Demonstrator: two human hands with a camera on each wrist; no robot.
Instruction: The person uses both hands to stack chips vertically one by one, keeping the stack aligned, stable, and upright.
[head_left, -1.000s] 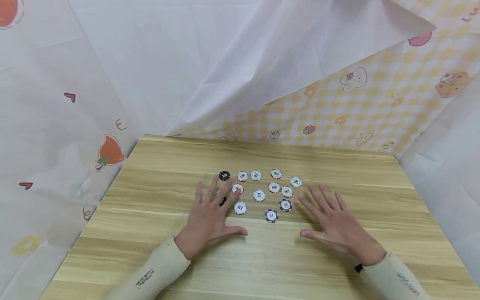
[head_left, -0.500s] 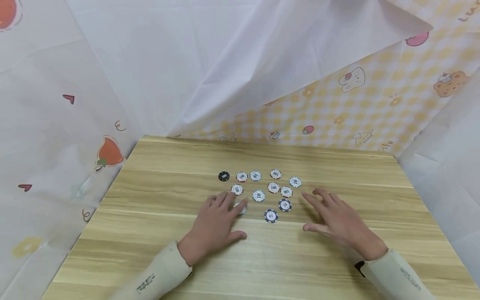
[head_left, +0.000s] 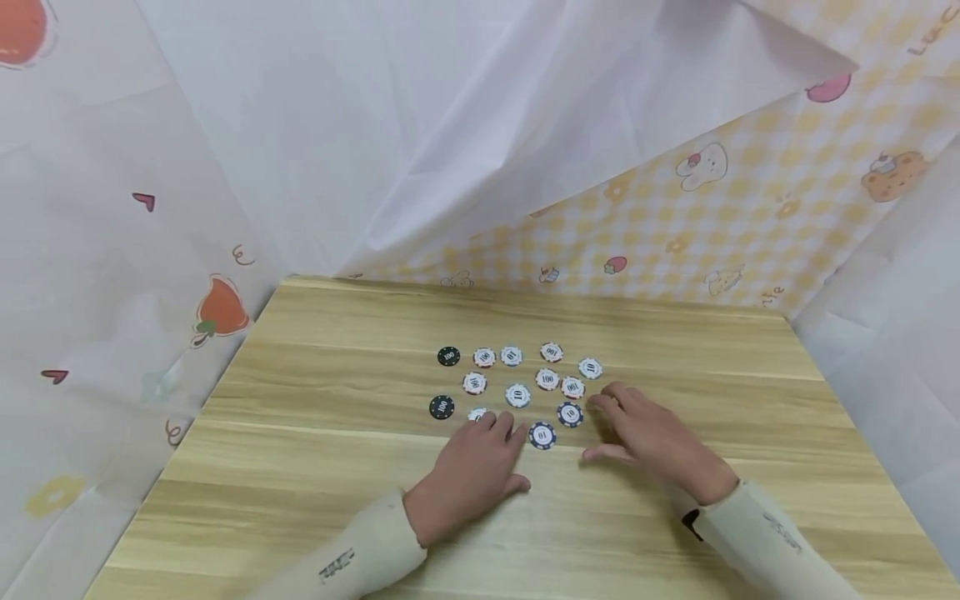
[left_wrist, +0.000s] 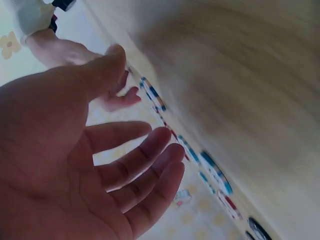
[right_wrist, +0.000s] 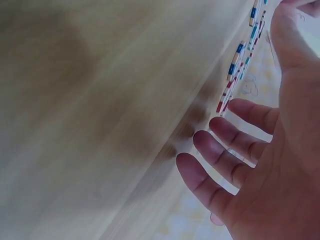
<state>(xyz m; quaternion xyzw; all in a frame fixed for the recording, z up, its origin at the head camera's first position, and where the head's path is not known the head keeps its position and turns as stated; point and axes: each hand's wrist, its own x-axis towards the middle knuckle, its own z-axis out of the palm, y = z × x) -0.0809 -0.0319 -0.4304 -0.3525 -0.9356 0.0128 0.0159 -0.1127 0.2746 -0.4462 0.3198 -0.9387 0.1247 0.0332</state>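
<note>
On the wooden surface (head_left: 337, 367), the scattered chips (head_left: 517, 395) lie flat near the middle, and their layout matches that of a second ago; the change is in the hands. The left hand (head_left: 474, 471) has shifted toward the person's right, away from the lower black chip (head_left: 442, 407), which it partly covered and now leaves in full view. Its fingers, spread straight before, are now loosely bent and grip nothing. They hide part of a light-blue-edged chip (head_left: 476, 412); whether they touch it cannot be told. The index fingertip sits just beside the nearer dark-blue-edged chip (head_left: 542, 435).

The right hand (head_left: 656, 437) has come inward, its fingers also slackly curved and holding nothing, with a fingertip near the other dark-blue-edged chip (head_left: 570, 414). For the work, this seems to mean a narrower gap between the hands, with the two dark-blue-edged chips between them and every chip on the surface.
</note>
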